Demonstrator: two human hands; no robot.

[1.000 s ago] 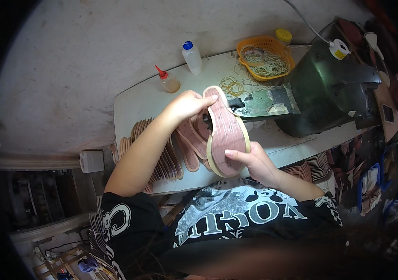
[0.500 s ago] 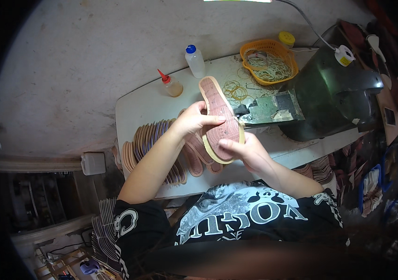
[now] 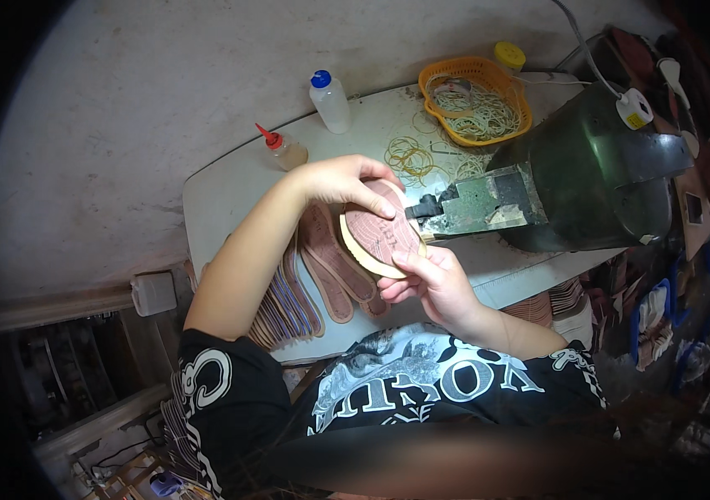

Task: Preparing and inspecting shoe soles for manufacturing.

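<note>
Both my hands grip one insole, a reddish-brown sole (image 3: 376, 236) with a pale yellow edge, tilted beside the machine's narrow black tip. My left hand (image 3: 345, 185) is closed on its far end, thumb on the upper face and fingers over the far edge. The right hand (image 3: 436, 280) pinches the near right edge, its thumb on top and fingers partly beneath. The green and black machine's head (image 3: 488, 204) is just right of the sole. Whether its tip touches the edge I cannot tell. More matching insoles (image 3: 330, 271) lie on the table below.
Left of them is a row of stacked insoles (image 3: 284, 308). Behind stand a red-tipped bottle (image 3: 286, 154), a blue-capped bottle (image 3: 331, 107) and an orange basket (image 3: 442, 67) of rubber bands. Loose bands (image 3: 409, 160) lie nearby. The machine's rounded dark body (image 3: 592, 179) occupies the right.
The insole, earlier showing its full length, is now turned so that mostly its broad part shows. My left hand has shifted its hold over the far edge. The view has moved slightly.
</note>
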